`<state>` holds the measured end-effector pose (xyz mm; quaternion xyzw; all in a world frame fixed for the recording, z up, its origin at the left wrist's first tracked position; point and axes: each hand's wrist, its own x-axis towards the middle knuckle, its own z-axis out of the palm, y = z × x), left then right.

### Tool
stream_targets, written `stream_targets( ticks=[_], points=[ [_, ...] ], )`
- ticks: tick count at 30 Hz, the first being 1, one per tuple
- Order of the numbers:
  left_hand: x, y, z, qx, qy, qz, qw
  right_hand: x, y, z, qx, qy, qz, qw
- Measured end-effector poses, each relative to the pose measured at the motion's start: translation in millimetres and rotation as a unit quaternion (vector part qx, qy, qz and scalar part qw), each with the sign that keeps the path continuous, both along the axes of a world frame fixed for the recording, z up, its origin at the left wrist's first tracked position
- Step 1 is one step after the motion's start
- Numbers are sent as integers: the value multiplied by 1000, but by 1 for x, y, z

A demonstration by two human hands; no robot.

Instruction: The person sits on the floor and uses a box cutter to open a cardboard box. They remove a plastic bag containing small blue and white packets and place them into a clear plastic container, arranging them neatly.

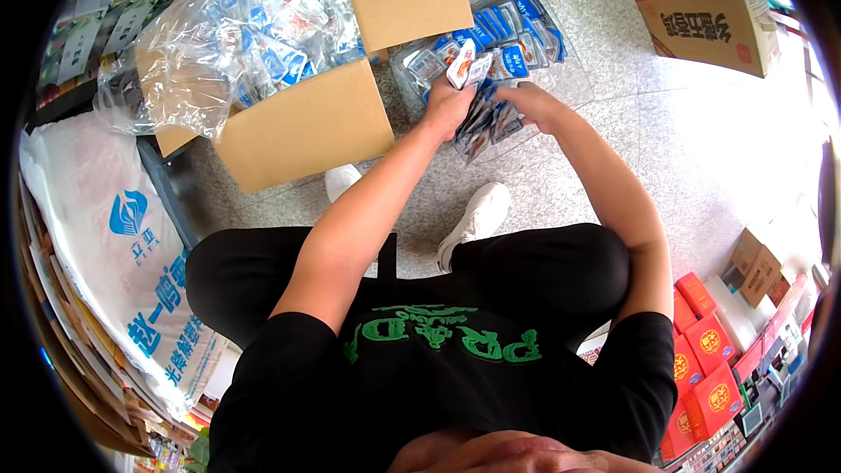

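My left hand (449,110) grips a few small snack packets (462,64), white with an orange picture, which stick up past the fingers. Beneath it lies a clear plastic tray (410,87) on the floor, filled with blue-and-white packets (509,60) in rows. My right hand (533,105) reaches in at the tray's near right side, fingers at the darker packets there; blur hides whether it pinches one. To the left, an open cardboard box (305,125) with a clear plastic liner (190,89) holds a heap of similar loose packets (282,56).
My white shoes (483,210) stand on the speckled tile floor just below the tray. A printed carton (706,25) is at the upper right, red boxes (713,401) at lower right. A white printed sack (125,223) and stacked flat cardboard (79,341) line the left.
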<state>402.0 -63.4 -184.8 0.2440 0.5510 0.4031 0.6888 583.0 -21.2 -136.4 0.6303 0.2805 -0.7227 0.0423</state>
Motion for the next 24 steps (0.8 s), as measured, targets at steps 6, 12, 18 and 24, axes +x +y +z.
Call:
stream_targets(
  ticks=[6,12,18,24],
  points=[
    [0,0,12,58,24,-6,998,-7,-6,-23,160,-199,97,962],
    [-7,3,18,38,74,-51,995,19,-9,-44,173,-209,61,961],
    [-13,1,1,66,209,-72,973,18,-11,-38,206,-190,90,956],
    [-7,-1,26,31,329,-186,925,-3,-1,28,221,-186,202,936]
  ],
)
